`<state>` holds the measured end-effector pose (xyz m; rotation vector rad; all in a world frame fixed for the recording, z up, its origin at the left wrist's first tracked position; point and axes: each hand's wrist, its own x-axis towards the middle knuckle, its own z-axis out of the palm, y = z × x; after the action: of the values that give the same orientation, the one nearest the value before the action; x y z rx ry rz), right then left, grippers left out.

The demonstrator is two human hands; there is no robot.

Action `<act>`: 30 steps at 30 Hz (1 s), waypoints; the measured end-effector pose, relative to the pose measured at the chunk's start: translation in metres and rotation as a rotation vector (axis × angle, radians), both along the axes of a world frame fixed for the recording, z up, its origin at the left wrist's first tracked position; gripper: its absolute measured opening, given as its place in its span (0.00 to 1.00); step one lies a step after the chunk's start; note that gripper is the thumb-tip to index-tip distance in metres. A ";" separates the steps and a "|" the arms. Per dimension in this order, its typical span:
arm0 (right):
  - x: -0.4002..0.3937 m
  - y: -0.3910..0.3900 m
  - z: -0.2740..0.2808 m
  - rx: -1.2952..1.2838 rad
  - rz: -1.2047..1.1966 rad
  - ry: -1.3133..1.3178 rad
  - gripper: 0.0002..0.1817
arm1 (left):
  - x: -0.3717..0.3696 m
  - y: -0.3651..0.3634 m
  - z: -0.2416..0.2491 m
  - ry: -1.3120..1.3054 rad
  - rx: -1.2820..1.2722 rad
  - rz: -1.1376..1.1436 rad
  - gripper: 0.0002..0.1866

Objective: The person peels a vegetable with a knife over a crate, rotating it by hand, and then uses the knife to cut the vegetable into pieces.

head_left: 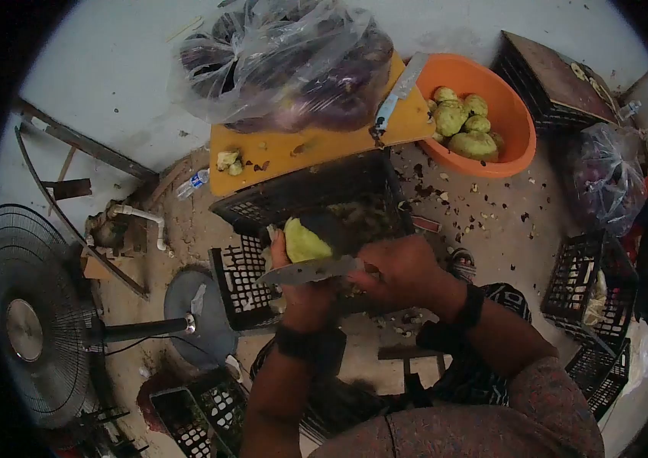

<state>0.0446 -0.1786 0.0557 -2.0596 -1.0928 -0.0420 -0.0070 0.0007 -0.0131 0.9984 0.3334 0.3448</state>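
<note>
My left hand (305,298) is wrapped round a partly peeled eggplant (306,240), pale yellow-green on the bared side and dark on the other. In my right hand (404,271) is a broad-bladed knife (308,270), its fingers closed round the handle. The blade points left and crosses in front of the lower end of the eggplant, over my left hand. Both hands are above a black plastic crate (305,183) with dark peelings inside.
Beyond the crate, a yellow board (293,159) bears a plastic bag of purple eggplants (316,84) and a second knife (400,93). Peeled pieces lie in an orange basin (518,141). A standing fan (26,328) is at left, stacked crates (583,290) at right. Scraps litter the floor.
</note>
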 end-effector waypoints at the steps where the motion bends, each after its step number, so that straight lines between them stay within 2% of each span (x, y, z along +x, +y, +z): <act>1: 0.001 0.000 0.000 -0.015 0.001 -0.011 0.18 | 0.000 0.003 -0.007 0.000 0.000 0.000 0.25; 3: 0.001 -0.001 0.001 -0.030 0.001 -0.021 0.18 | 0.002 0.007 -0.013 -0.003 0.283 0.064 0.26; 4: 0.001 -0.001 0.002 -0.038 0.014 -0.011 0.18 | 0.000 0.003 -0.008 -0.002 0.283 0.064 0.26; 6: 0.001 -0.002 0.004 -0.045 0.026 0.001 0.18 | -0.005 -0.008 0.006 -0.110 0.489 0.037 0.27; 7: 0.000 -0.001 0.004 -0.044 0.022 -0.004 0.17 | -0.004 -0.005 0.002 -0.109 0.489 0.036 0.27; 9: 0.000 -0.001 0.005 -0.042 0.019 -0.008 0.17 | 0.000 0.004 -0.011 0.032 0.115 -0.011 0.26; 10: -0.001 -0.001 0.005 -0.039 0.015 -0.007 0.17 | 0.001 0.001 0.005 0.034 0.115 -0.012 0.26; 12: 0.000 -0.001 0.005 -0.038 0.010 -0.006 0.17 | 0.000 -0.007 0.035 -0.026 -0.240 -0.186 0.25; 13: 0.000 -0.001 0.004 -0.033 0.007 -0.004 0.17 | 0.000 -0.009 0.034 -0.027 -0.241 -0.186 0.25; 15: 0.002 -0.002 0.004 -0.029 0.005 -0.003 0.17 | -0.001 -0.012 0.029 -0.020 0.084 -0.061 0.26; 16: 0.002 -0.002 0.005 -0.018 0.005 0.013 0.17 | 0.000 -0.008 0.019 -0.020 0.084 -0.061 0.26; 17: 0.003 -0.002 0.006 -0.007 0.005 0.031 0.17 | 0.001 -0.001 0.005 0.008 0.062 0.012 0.26; 19: 0.004 -0.004 0.006 -0.012 0.003 0.021 0.17 | 0.003 0.000 0.015 0.038 0.040 0.086 0.26; 21: 0.005 -0.004 0.007 -0.015 0.002 0.011 0.17 | 0.004 0.000 0.035 -0.014 -0.180 -0.159 0.26; 22: 0.005 -0.005 0.009 -0.033 0.007 0.010 0.17 | 0.005 0.000 0.038 -0.014 -0.180 -0.158 0.26; 24: 0.007 -0.007 0.011 -0.051 0.011 0.009 0.17 | 0.007 -0.002 0.043 0.052 -0.447 -0.074 0.26; 27: 0.009 -0.010 0.012 -0.107 0.018 -0.026 0.17 | 0.004 0.002 0.049 0.043 -0.532 -0.112 0.27; 30: 0.008 -0.010 0.012 -0.080 0.008 -0.083 0.17 | 0.005 0.003 0.047 0.074 -0.474 -0.171 0.27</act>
<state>0.0527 -0.1885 0.0676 -2.1410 -1.1703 -0.0812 -0.0020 0.0041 0.0337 0.5683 0.3729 0.0651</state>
